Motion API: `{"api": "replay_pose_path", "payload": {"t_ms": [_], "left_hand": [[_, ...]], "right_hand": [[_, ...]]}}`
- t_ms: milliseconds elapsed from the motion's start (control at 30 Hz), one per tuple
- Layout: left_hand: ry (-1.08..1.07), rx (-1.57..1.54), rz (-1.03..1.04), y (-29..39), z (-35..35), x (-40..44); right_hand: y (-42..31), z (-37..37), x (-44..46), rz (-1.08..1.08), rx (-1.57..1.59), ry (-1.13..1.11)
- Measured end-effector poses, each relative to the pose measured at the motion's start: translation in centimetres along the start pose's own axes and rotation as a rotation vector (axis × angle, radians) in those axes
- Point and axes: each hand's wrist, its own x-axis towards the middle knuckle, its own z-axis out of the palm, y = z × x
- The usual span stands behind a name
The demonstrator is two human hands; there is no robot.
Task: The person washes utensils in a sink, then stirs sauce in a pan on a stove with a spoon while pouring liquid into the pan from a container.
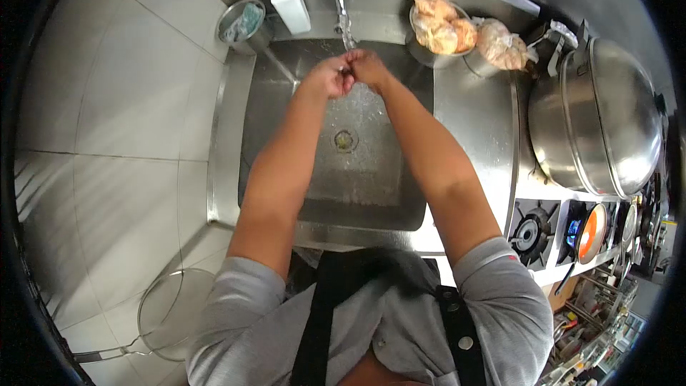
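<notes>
Our curled left hand [330, 77] and right hand [368, 70] meet beneath the slim chrome tap [341, 11], over the rectangular steel sink [368, 189]; we cannot tell if they hold anything. Rinsing seems unfinished.

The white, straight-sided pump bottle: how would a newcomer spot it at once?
Start with the rectangular grey metal sink under the bare left hand and right hand. At its far edge, the bottle stands between a round metal container holding something teal and the slim silver tap. Unlike those metallic neighbours, it is white.
</notes>
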Motion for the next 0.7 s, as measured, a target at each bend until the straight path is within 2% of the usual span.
{"api": "replay_pose_path", "payload": {"t_ms": [33,67,100,200,267,400,467,500,567,633,667,700], "left_hand": [[0.157,0.023,-0.007,0.1,1.0,-0.2],[0.17,0.006,-0.005,0.0,1.0,0.0],[0.183,-0.008,0.001,0.0,1.0,0.3],[0.144,-0.081,-0.014,-0.3,0.2,0.6],[0.094,-0.113,0.02,-0.5,0.1,0.3],[0.207,-0.086,-0.031,-1.5,0.3,-0.3],[0.25,-0.144,-0.092,-2.0,-0.2,-0.4],[0.205,-0.099,-0.122,-2.3,-0.8,-0.6],[0.116,-0.005,-0.18,-2.5,-2.0,-1.1],[0.116,0.175,-0.072,-3.2,-1.6,-2.5],[0.113,0.266,-0.013,-3.6,-1.1,-3.2],[0.13,0.226,-0.002,-4.2,-0.9,-3.3]], "right_hand": [[-0.8,0.0,-0.4,-0.027,0.006,0.03],[-1.8,0.0,-0.9,-0.055,0.01,0.06],[-3.9,0.6,-1.6,0.11,0.306,0.132],[-4.8,1.1,-1.2,0.135,0.447,0.079],[-5.2,1.1,-1.1,0.232,0.506,0.119],[-5.3,2.0,-0.7,0.352,0.644,0.277],[-3.6,2.1,0.3,0.284,0.557,0.248],[-2.3,2.2,1.1,0.252,0.514,0.23],[1.2,1.8,2.6,0.073,-0.397,0.105],[1.6,1.9,2.8,-0.036,-0.842,0.153],[1.7,2.1,2.4,-0.046,-0.837,0.268],[1.4,2.4,1.9,-0.059,-0.831,0.384]]}}
